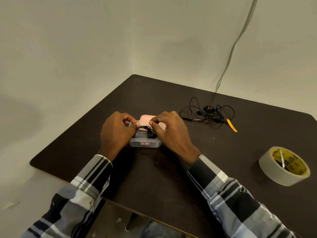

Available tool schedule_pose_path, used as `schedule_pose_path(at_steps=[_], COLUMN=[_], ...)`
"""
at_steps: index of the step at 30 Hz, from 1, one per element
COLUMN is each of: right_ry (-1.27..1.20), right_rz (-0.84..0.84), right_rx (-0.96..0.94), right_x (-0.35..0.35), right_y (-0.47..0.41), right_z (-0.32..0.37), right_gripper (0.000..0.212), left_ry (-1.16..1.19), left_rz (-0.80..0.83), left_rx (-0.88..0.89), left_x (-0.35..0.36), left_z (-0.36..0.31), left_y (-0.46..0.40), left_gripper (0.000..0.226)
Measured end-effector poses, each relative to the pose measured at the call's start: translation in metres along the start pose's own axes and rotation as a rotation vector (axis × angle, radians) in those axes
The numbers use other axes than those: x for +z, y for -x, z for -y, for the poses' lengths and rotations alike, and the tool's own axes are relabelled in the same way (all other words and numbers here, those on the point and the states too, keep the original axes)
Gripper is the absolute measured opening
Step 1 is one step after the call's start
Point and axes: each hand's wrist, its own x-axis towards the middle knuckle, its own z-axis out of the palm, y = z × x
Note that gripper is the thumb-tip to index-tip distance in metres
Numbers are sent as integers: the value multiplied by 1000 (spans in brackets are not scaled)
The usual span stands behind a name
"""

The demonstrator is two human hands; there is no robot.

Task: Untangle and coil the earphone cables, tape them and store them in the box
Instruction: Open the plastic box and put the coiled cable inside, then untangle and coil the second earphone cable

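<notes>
Earphone cable, coiled (145, 131): black, sits in the mouth of the small clear box (145, 143), its upper loop standing above the rim. Left hand (115, 133) and right hand (171, 130) flank the box, fingers curled in. Each appears to pinch the coil at its top edge; the exact contact is partly hidden behind the knuckles. Whether tape is already on this coil cannot be told.

Handling judgement: thin, light, limp cable; a coil will spring open if released unbound. Best held across the bundled strands, not by a single loop, and pressed down flat so it settles below the rim.

Pink lid (148, 119) lies just behind the box, touching or nearly so. Second earphone cable (208, 113), still a loose tangle, lies to the right and further back on the table (154, 177), well apart from the box. Yellow strap (232, 125) rests at the tangle's near right edge. Tape roll (284, 166), pale with yellow core, stands at the right, near the table edge.

Surface: dark brown, matte, rounded corners. Room: plain pale walls meeting in a corner; a grey wall cable (236, 42) runs down behind the table. Both sleeves are plaid.
</notes>
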Motion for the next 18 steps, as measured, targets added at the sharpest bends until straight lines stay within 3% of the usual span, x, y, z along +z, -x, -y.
schedule_pose_path(at_steps=[4, 9, 13, 18], right_ry=[-19, -24, 48, 95], right_rz=[-115, -157, -126, -68], right_rx=[60, 317, 472, 562], right_x=[-17, -51, -75, -89], right_y=[14, 40, 56, 59], right_z=[-21, -76, -115, -145], right_gripper=[16, 10, 9, 17], left_ry=[7, 196, 314, 254], left_rz=[-113, -155, -1, 254], left_rx=[102, 381, 477, 328], left_x=[1, 29, 74, 133], left_z=[-14, -61, -96, -109], left_y=[4, 20, 30, 20], left_gripper=[11, 10, 10, 14])
